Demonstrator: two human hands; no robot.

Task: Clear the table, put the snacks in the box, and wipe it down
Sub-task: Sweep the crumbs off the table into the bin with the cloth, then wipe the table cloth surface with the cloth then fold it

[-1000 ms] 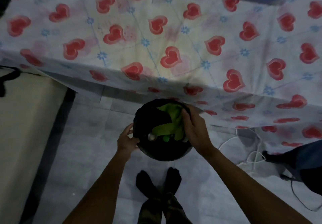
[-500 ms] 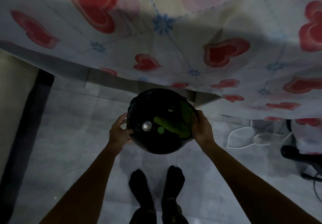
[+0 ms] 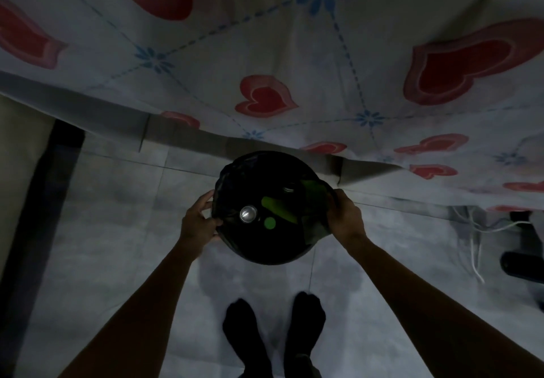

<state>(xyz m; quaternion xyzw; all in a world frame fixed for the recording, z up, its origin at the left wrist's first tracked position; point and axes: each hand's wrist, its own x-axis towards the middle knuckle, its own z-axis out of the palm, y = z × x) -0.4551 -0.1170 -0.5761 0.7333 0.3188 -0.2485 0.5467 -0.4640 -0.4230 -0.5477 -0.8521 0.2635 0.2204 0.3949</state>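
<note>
White cables (image 3: 497, 227) are lying on the grey tiled floor (image 3: 117, 230), trailing beside a dark object (image 3: 521, 263) at the right edge.

No legible text, brand or number anywhere. The tablecloth (image 3: 353, 68) carried only a heart and flower print. The can (image 3: 248, 213) in the black bin (image 3: 265, 255) showed only its plain metal top, too dark for labels.

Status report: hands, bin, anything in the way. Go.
Both gripping: left hand on black bin left rim, right hand on right rim. Inside: can, green wrappers. Tablecloth edge hangs just beyond the bin.
</note>
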